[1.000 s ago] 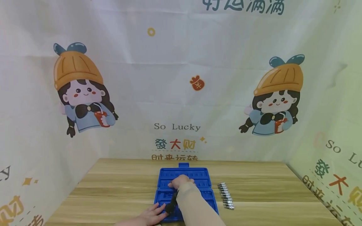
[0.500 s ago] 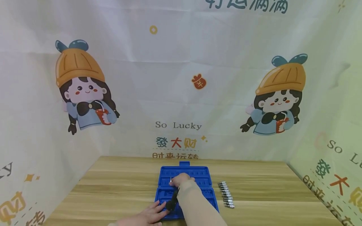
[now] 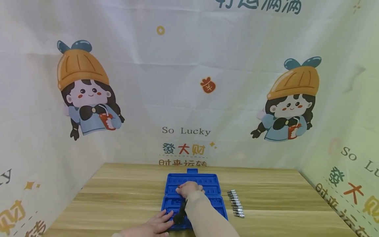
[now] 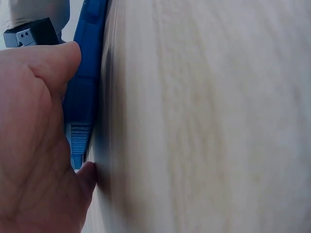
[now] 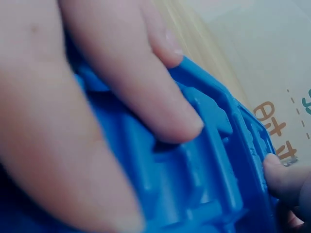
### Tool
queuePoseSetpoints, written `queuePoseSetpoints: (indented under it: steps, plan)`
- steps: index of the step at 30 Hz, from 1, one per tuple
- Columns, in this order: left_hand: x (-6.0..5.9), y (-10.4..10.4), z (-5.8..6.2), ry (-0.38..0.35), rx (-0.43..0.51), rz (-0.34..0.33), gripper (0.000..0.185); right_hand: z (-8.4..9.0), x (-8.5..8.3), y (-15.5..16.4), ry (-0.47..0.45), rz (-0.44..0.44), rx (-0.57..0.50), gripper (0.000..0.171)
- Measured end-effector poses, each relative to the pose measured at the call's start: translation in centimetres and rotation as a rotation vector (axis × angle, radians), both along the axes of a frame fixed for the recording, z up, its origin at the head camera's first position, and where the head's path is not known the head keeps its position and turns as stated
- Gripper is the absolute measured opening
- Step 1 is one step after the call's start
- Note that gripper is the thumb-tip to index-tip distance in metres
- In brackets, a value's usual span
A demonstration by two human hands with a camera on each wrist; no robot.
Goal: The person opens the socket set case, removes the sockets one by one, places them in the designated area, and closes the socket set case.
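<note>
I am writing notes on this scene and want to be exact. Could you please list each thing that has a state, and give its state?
Blue case: open, flat on the table.
Bits: in a row on the table, right of the case, outside it.
Left hand: rests at the case's near left edge, fingers straight.
Right hand: on the case's inside, fingers on its ribs; what it holds cannot be told.

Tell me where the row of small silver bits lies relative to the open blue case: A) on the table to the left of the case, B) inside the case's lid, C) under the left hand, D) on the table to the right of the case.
D: the silver bits lie in a line on the wooden table, just off the right edge of the blue case, apart from both hands.
</note>
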State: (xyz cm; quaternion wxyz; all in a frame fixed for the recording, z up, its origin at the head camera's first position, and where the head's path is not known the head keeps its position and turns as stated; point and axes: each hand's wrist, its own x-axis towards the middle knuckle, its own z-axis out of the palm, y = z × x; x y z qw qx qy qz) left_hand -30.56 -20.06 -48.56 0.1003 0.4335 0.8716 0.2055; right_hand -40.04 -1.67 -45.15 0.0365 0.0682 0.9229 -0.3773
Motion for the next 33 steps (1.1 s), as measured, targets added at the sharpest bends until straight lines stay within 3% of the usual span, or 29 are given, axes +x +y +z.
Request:
queuePoseSetpoints:
  steps: [1, 2, 6, 8, 9, 14, 22, 26, 29, 33]
  plan:
    - [0.1, 0.1, 0.1, -0.034, -0.002, 0.011, 0.050, 0.0, 0.1, 0.0, 0.009, -0.013, -0.026, 0.012]
    - [-0.3, -0.1, -0.5, -0.066, 0.004, 0.016, 0.052, 0.0, 0.3, 0.0, 0.021, -0.020, -0.054, 0.011]
    - [-0.2, 0.1, -0.1, -0.123, -0.008, 0.027, 0.053, 0.4, 1.0, 0.4, 0.047, -0.011, -0.199, 0.011]
    - [-0.3, 0.3, -0.1, -0.115, -0.024, 0.026, 0.052, 0.5, 1.1, 0.7, 0.050, 0.019, -0.257, 0.015]
    - [0.2, 0.6, 0.7, -0.111, -0.044, 0.031, 0.052, 0.4, 1.1, 1.0, 0.050, 0.035, -0.283, 0.017]
    - [-0.4, 0.9, -0.5, -0.096, -0.063, 0.024, 0.052, 0.1, 0.9, 2.5, 0.058, 0.148, -0.385, 0.024]
    - [-3.2, -0.8, -5.2, -0.158, -0.017, 0.017, 0.054, 2.1, 2.2, 6.4, 0.059, 0.322, -0.353, 0.021]
    - [-3.2, -0.9, -5.2, -0.170, -0.015, 0.043, 0.054, 2.4, 2.6, 9.0, 0.083, 0.377, -0.301, 0.017]
    - [-2.8, -0.8, -4.5, -0.183, -0.025, 0.055, 0.054, 2.1, 2.7, 11.1, 0.093, 0.401, -0.272, 0.016]
    - [-2.6, -0.9, -4.2, -0.199, -0.022, 0.056, 0.054, 1.7, 2.7, 13.2, 0.082, 0.427, -0.281, 0.013]
